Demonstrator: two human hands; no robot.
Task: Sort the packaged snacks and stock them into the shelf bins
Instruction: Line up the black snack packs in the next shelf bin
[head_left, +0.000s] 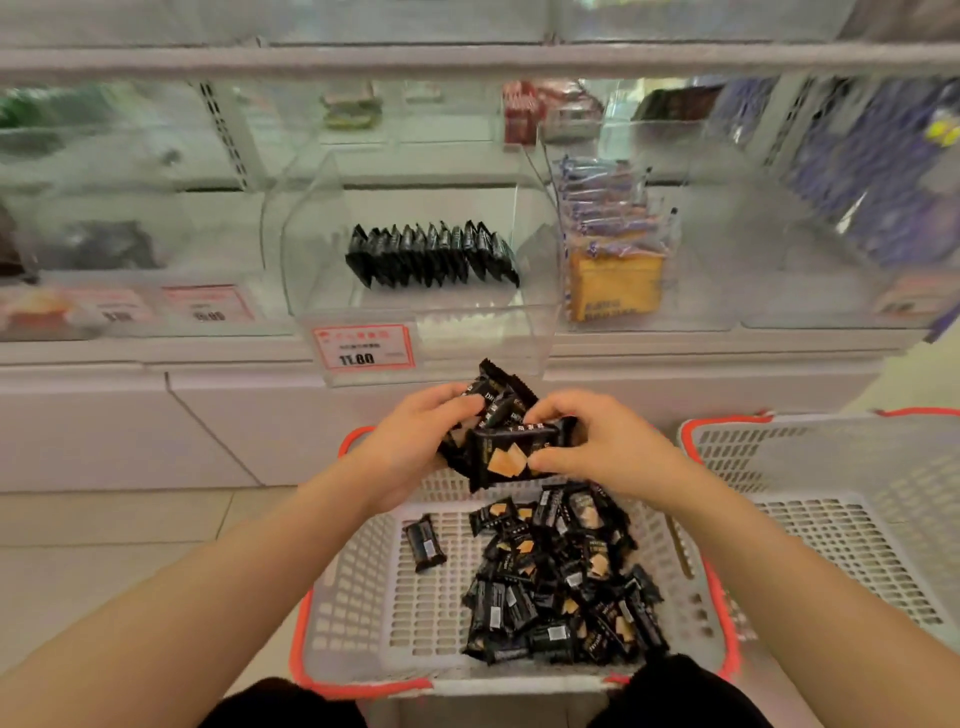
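— Right, what have I got in hand here?

— A bunch of small black snack packets (511, 441), held over the near basket (353, 597). My left hand (415, 441) curls round the back of the stack, fingers on top and palm under it; my right hand (597, 447) pinches the front packet between thumb and fingertips, squaring it against the rest.

— How do they handle, by your reckoning?

— Light, I'd judge, and slick (glossy film wrap, crimped at the ends). Each is a stiff little block inside a soft skin, so a stack wants to fan and slide apart. What looks like a cracker is printed on the front, so I'd not squeeze hard.

— Where would you grip, then?

— Across the flat faces, pressing the stack from both ends like a row of books, not by the crimped tails, which would let packets swing loose.

— And where do they go?

— The clear bin (415, 317) straight ahead on the shelf, above the price tag (363, 347). A row of the same packets (431, 254) stands on edge in there already, with bare floor in front of it. Plenty more lie loose in a heap (561, 582) in the basket below my hands; a second basket (831, 519) sits just beside it on the right.
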